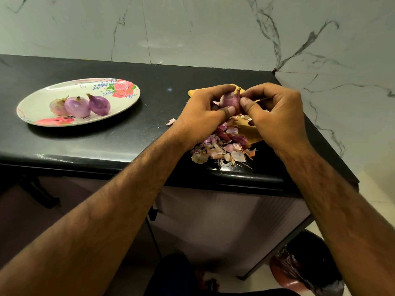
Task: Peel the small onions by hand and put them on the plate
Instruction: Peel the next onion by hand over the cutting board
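A small purple onion (230,100) is held up above the counter's right end. My left hand (205,112) grips it from the left, thumb across its lower side. My right hand (275,113) pinches the onion's right side near its dry tip with thumb and fingers. A floral plate (42,97) lies at the left of the black counter, and three peeled onions (80,106) sit side by side on it.
Beneath my hands, a heap of onion skins (222,147) lies over a yellow cutting board (248,131) near the counter's front edge. One loose skin flake (171,121) rests left of the heap. A marble wall runs behind and to the right. A red bin (299,272) stands on the floor.
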